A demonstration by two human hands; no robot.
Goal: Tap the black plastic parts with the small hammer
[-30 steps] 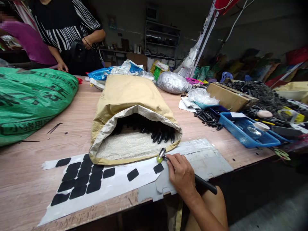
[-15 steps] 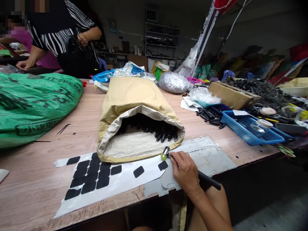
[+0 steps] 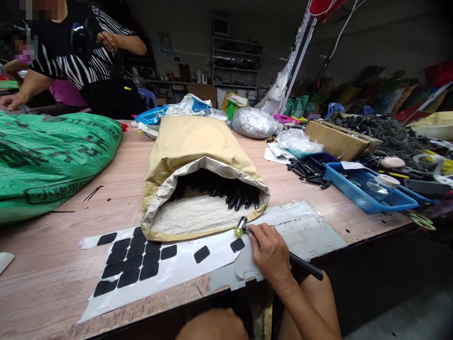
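My right hand (image 3: 271,252) is closed round a small hammer (image 3: 306,265), near the table's front edge. Its head is metal with a yellow-green end, and its black handle sticks out behind my hand. The head is just in front of the mouth of a tan woven sack (image 3: 205,137). Inside the sack lie several slim black pieces (image 3: 242,196). Black rounded-square stickers (image 3: 129,277) cover part of a white backing sheet (image 3: 184,269), and one lone sticker (image 3: 237,244) is close to my fingers. My left hand is out of view.
A grey board (image 3: 300,231) lies under my right hand. A full green sack (image 3: 53,165) bulks at the left. On the right are a blue tray (image 3: 368,200), a cardboard box (image 3: 339,139) and heaped black parts (image 3: 392,134). A co-worker (image 3: 88,61) stands across the table.
The co-worker's hand and the dark object it holds have risen. A bare knee or leg shows more at the bottom. My right hand keeps its grip, almost still.
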